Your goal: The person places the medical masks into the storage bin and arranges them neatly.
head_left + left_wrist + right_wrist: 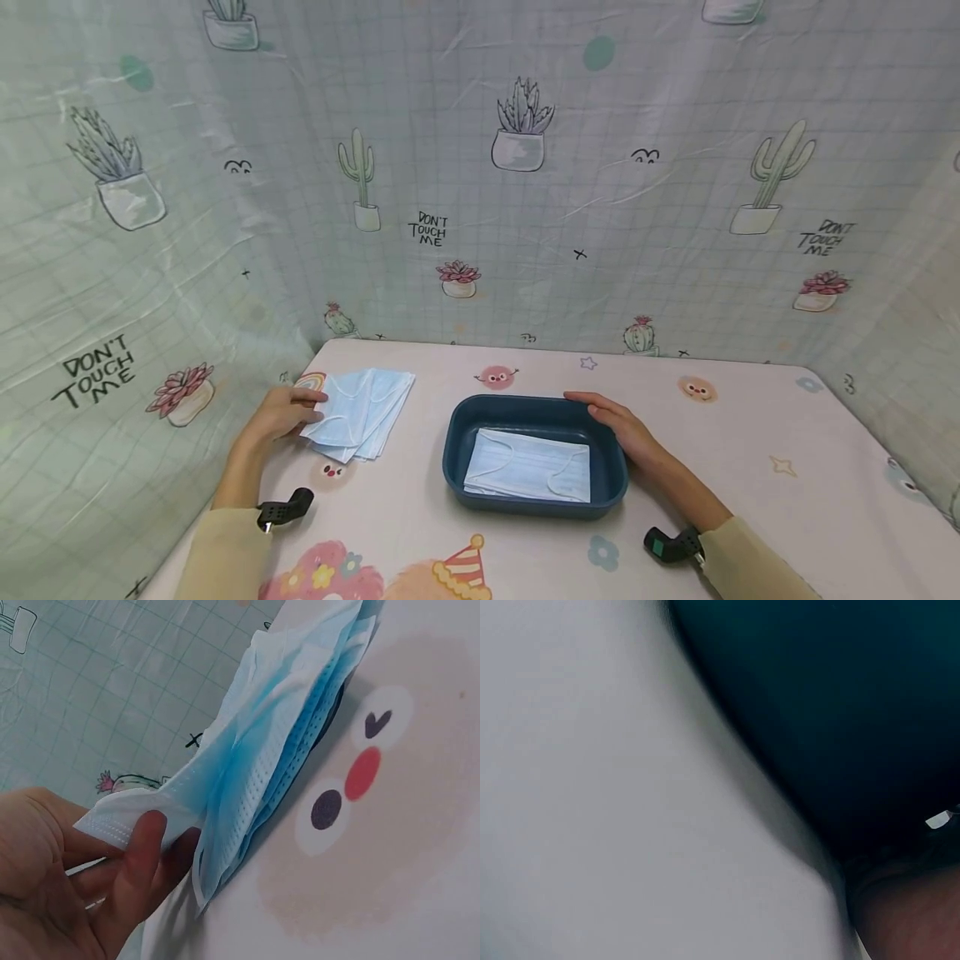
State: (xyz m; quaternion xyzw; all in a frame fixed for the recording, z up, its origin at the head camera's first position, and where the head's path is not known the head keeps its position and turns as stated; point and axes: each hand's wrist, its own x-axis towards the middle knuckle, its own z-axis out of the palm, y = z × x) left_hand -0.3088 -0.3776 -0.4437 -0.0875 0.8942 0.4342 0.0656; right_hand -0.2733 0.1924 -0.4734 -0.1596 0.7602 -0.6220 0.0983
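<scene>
On the left of the table lies a fanned stack of light blue face masks (360,412). My left hand (283,414) is at the stack's left edge; in the left wrist view its thumb and fingers pinch the lifted corner of a mask (112,817). A dark blue rectangular box (461,500) stands mid-table with more face masks (528,467) lying flat inside. My right hand (626,429) holds the box at its back right corner, thumb over the rim and fingers along the outside. In the right wrist view, the box wall (817,697) fills the upper right.
A white cloth with cartoon prints covers the table (720,467). Behind and beside it hangs a curtain (480,192) printed with cacti. Each wrist wears a small black device, one left (285,508) and one right (675,546).
</scene>
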